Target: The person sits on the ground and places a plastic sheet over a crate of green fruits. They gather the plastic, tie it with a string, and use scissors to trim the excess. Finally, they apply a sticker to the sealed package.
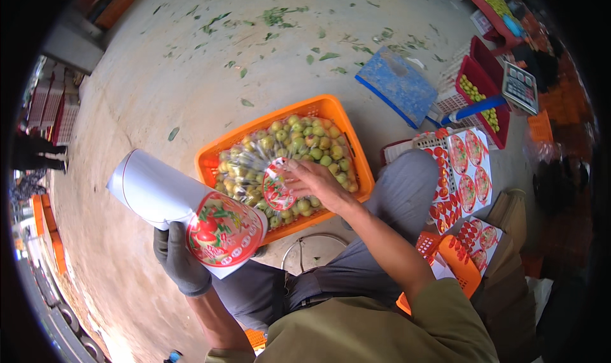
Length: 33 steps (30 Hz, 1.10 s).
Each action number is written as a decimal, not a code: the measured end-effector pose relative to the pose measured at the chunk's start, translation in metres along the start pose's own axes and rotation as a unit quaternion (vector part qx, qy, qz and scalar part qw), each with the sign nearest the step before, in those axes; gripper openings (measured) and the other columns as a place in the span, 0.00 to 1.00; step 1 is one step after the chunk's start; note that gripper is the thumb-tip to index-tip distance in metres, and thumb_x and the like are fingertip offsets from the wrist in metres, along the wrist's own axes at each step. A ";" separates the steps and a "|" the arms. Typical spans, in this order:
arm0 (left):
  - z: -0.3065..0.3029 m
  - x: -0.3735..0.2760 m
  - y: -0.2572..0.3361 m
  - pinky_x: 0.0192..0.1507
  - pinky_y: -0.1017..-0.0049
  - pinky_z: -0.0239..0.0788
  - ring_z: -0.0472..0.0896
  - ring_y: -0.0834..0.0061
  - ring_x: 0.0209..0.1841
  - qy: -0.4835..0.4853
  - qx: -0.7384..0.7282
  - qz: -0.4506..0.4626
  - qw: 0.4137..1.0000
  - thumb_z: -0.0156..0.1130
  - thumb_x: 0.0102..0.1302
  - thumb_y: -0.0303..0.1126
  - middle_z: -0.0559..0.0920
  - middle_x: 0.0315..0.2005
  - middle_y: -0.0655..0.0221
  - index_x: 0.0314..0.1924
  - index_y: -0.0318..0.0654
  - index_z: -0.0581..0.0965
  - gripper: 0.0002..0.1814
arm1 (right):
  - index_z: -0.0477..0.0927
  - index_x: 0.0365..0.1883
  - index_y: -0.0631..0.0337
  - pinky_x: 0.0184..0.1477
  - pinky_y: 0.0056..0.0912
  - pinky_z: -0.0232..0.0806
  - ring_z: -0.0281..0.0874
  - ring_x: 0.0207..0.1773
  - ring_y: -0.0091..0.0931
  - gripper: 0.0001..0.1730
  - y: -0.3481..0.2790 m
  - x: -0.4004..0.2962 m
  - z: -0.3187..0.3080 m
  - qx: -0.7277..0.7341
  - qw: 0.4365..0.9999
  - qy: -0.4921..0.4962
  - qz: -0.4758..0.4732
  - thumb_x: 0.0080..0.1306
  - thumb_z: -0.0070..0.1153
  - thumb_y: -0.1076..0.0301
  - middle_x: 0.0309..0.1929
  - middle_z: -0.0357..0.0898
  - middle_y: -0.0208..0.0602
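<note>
An orange plastic basket (281, 119) stands on the floor before me, filled with small green-yellow fruits (312, 138) in a clear plastic bag. My bare right hand (312, 179) lies over a round red sticker (278, 185) on the bag, fingers spread on its upper right edge. Gloved in grey, my left hand (179, 258) grips a curled sheet of sticker paper (162, 186) by its lower edge, left of the basket. A large round fruit sticker (222, 229) shows on the sheet's near end.
Beyond the basket at right is a blue platform scale (398, 86) with a keypad display (520, 87). Red crates (499, 124) of fruit stand beside it. Sticker sheets (470, 169) lie right of my knee. Leaves (277, 16) litter the concrete floor. Another person's legs (43, 154) show at far left.
</note>
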<state>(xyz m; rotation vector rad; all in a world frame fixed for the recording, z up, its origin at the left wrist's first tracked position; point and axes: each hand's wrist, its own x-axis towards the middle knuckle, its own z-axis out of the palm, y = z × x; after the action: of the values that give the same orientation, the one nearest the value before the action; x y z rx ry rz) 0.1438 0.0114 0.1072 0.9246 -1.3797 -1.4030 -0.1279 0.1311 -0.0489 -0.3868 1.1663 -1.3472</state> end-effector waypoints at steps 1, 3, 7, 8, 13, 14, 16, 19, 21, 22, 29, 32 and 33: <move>0.022 0.000 0.004 0.57 0.68 0.74 0.82 0.68 0.54 -0.061 -0.019 0.022 0.998 0.50 0.83 0.29 0.84 0.55 0.54 0.63 0.17 0.76 0.20 | 0.69 0.77 0.54 0.64 0.54 0.76 0.83 0.65 0.46 0.41 -0.027 -0.023 -0.003 0.184 0.978 -0.054 0.085 0.78 0.50 0.33 0.70 0.77 0.48; 0.055 -0.006 0.001 0.63 0.64 0.72 0.82 0.61 0.59 -0.191 0.056 0.075 0.977 0.53 0.80 0.32 0.83 0.58 0.49 0.64 0.15 0.74 0.24 | 0.67 0.78 0.48 0.68 0.57 0.73 0.79 0.69 0.46 0.44 -0.053 -0.059 -0.014 0.303 0.940 -0.149 0.055 0.77 0.47 0.28 0.72 0.76 0.49; 0.153 -0.012 0.000 0.62 0.66 0.72 0.84 0.64 0.56 -0.354 -0.127 -0.072 0.924 0.61 0.76 0.36 0.86 0.54 0.51 0.61 0.17 0.78 0.25 | 0.64 0.80 0.54 0.71 0.51 0.68 0.74 0.74 0.39 0.49 -0.091 -0.129 -0.057 0.251 0.944 -0.171 -0.132 0.71 0.62 0.34 0.69 0.78 0.46; 0.176 -0.008 -0.001 0.62 0.65 0.73 0.84 0.64 0.56 -0.388 -0.072 -0.043 0.918 0.60 0.77 0.37 0.85 0.55 0.52 0.62 0.17 0.77 0.26 | 0.63 0.80 0.58 0.69 0.52 0.70 0.75 0.73 0.39 0.50 -0.104 -0.152 -0.077 0.205 0.951 -0.172 -0.152 0.71 0.64 0.37 0.69 0.77 0.49; 0.285 -0.019 0.008 0.61 0.64 0.75 0.85 0.63 0.55 -0.460 -0.251 -0.150 0.839 0.61 0.74 0.28 0.86 0.54 0.51 0.59 0.15 0.79 0.21 | 0.60 0.82 0.61 0.74 0.52 0.66 0.70 0.77 0.39 0.53 -0.113 -0.231 -0.151 0.185 0.926 0.067 -0.323 0.70 0.67 0.38 0.74 0.72 0.47; 0.305 -0.021 0.004 0.62 0.61 0.75 0.86 0.58 0.57 -0.506 -0.295 -0.068 0.807 0.62 0.71 0.25 0.86 0.56 0.47 0.60 0.13 0.78 0.22 | 0.59 0.83 0.52 0.74 0.54 0.66 0.68 0.77 0.40 0.52 -0.106 -0.236 -0.166 0.238 0.921 0.043 -0.306 0.71 0.63 0.35 0.77 0.69 0.42; 0.350 -0.033 0.012 0.65 0.61 0.73 0.85 0.57 0.58 -0.522 -0.293 -0.031 0.801 0.62 0.70 0.26 0.86 0.57 0.47 0.60 0.13 0.78 0.24 | 0.61 0.82 0.42 0.73 0.52 0.67 0.70 0.76 0.39 0.44 -0.091 -0.244 -0.176 0.307 0.920 0.046 -0.240 0.75 0.58 0.36 0.77 0.68 0.37; 0.401 -0.040 0.030 0.68 0.63 0.70 0.83 0.60 0.62 -0.550 -0.292 -0.144 0.769 0.63 0.72 0.32 0.84 0.61 0.49 0.66 0.16 0.75 0.29 | 0.76 0.69 0.57 0.69 0.44 0.72 0.81 0.65 0.32 0.34 -0.097 -0.259 -0.161 0.397 0.859 0.054 -0.319 0.73 0.63 0.47 0.67 0.81 0.40; 0.431 -0.038 0.020 0.68 0.65 0.71 0.82 0.64 0.63 -0.590 -0.271 -0.156 0.744 0.59 0.77 0.34 0.84 0.61 0.52 0.69 0.18 0.73 0.28 | 0.78 0.66 0.61 0.69 0.42 0.72 0.83 0.63 0.31 0.30 -0.087 -0.288 -0.187 0.379 0.826 0.049 -0.414 0.72 0.65 0.54 0.64 0.83 0.40; 0.443 -0.039 0.022 0.67 0.66 0.72 0.83 0.67 0.62 -0.601 -0.261 -0.151 0.740 0.58 0.79 0.33 0.84 0.60 0.53 0.68 0.19 0.74 0.26 | 0.76 0.68 0.64 0.66 0.40 0.74 0.84 0.61 0.31 0.30 -0.088 -0.306 -0.210 0.337 0.828 0.143 -0.424 0.71 0.66 0.61 0.62 0.84 0.40; 0.503 -0.036 -0.072 0.65 0.68 0.76 0.86 0.67 0.57 -0.529 0.030 -0.131 0.838 0.58 0.82 0.34 0.88 0.53 0.57 0.64 0.28 0.79 0.19 | 0.82 0.55 0.68 0.43 0.32 0.84 0.90 0.42 0.26 0.17 -0.143 -0.404 -0.384 0.102 0.745 0.552 -0.362 0.71 0.67 0.71 0.47 0.89 0.40; 0.472 -0.043 -0.108 0.65 0.67 0.77 0.86 0.66 0.57 -0.498 0.052 -0.196 0.843 0.57 0.82 0.34 0.88 0.52 0.55 0.63 0.28 0.80 0.19 | 0.82 0.55 0.71 0.42 0.32 0.82 0.90 0.41 0.27 0.19 -0.092 -0.423 -0.474 0.092 0.728 0.633 -0.248 0.69 0.69 0.70 0.46 0.89 0.43; 0.456 -0.039 -0.117 0.64 0.67 0.77 0.87 0.66 0.57 -0.494 0.071 -0.170 0.850 0.56 0.82 0.34 0.88 0.53 0.54 0.63 0.27 0.79 0.19 | 0.82 0.55 0.72 0.42 0.32 0.82 0.90 0.41 0.28 0.20 -0.073 -0.418 -0.499 0.113 0.724 0.643 -0.225 0.68 0.70 0.70 0.47 0.89 0.44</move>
<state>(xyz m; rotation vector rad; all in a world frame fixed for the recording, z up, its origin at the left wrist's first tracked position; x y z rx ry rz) -0.2922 0.1742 0.0259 0.5226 -2.1571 -2.2409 -0.4940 0.6742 -0.0294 0.6559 2.0537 -2.2691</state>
